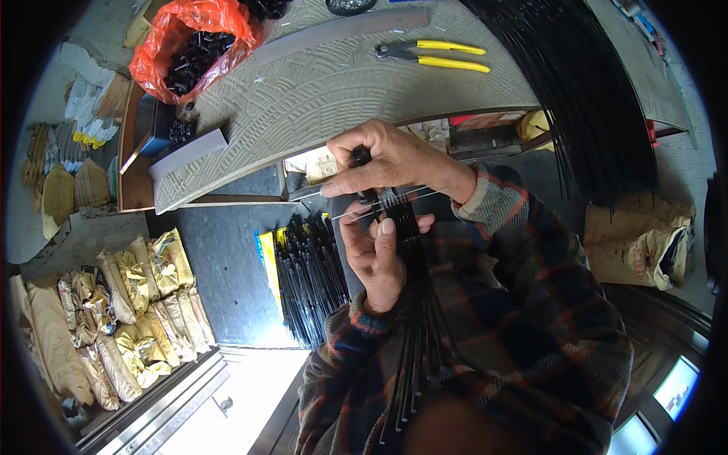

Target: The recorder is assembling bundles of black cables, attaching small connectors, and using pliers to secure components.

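Note:
In the middle, my left hand [375,265] is closed round a bundle of thin black rods [413,334], its thumb pressed on their upper part. The rods fan down over my lap and have small pale tips. Just above, my right hand [402,159] grips a black piece with a rounded knob end [360,155] between thumb and bent fingers. Its lower part runs down to the bundle, partly hidden by my fingers. Thin silvery rods [413,196] cross the bundle between my hands.
Beyond my hands, the patterned worktable [318,114] carries yellow-handled pliers [447,58], a flat grey strip [341,34] and an orange bag [155,57] of small black parts. Long black rods [584,83] overhang its right side. More black rods [307,277] stand below; sacks [129,318] are stacked left.

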`<action>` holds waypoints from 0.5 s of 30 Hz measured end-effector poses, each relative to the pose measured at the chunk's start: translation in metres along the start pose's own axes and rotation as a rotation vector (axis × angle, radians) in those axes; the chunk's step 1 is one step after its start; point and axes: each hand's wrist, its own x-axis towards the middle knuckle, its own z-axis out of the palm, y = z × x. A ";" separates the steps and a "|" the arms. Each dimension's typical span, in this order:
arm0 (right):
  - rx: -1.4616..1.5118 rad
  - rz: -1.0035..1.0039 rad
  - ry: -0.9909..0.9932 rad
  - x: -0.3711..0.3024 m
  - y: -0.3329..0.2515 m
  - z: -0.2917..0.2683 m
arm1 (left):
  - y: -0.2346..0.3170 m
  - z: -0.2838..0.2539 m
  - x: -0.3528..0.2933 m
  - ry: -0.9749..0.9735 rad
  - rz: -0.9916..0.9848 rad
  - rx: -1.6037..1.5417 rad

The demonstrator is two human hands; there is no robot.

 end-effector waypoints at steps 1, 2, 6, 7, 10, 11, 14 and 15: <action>0.005 0.004 -0.002 0.001 0.002 0.001 | 0.001 0.002 0.001 0.019 -0.009 0.002; 0.002 -0.035 0.008 0.003 0.004 0.002 | 0.002 0.002 0.002 0.039 -0.017 0.004; -0.063 -0.127 0.043 0.004 0.007 0.001 | -0.002 0.001 0.005 0.060 -0.014 0.002; -0.071 -0.123 0.049 0.002 0.005 -0.002 | -0.002 0.004 0.006 0.057 -0.026 -0.005; -0.090 -0.130 0.042 0.004 0.010 0.000 | -0.001 0.002 0.007 0.067 -0.028 0.000; -0.067 -0.115 0.031 0.005 0.011 0.002 | -0.001 0.000 0.007 0.070 -0.024 0.007; -0.073 -0.103 0.030 0.003 0.011 0.001 | -0.002 0.000 0.007 0.057 -0.024 0.001; -0.093 -0.111 0.034 0.003 0.011 0.001 | -0.002 0.000 0.007 0.057 -0.025 0.001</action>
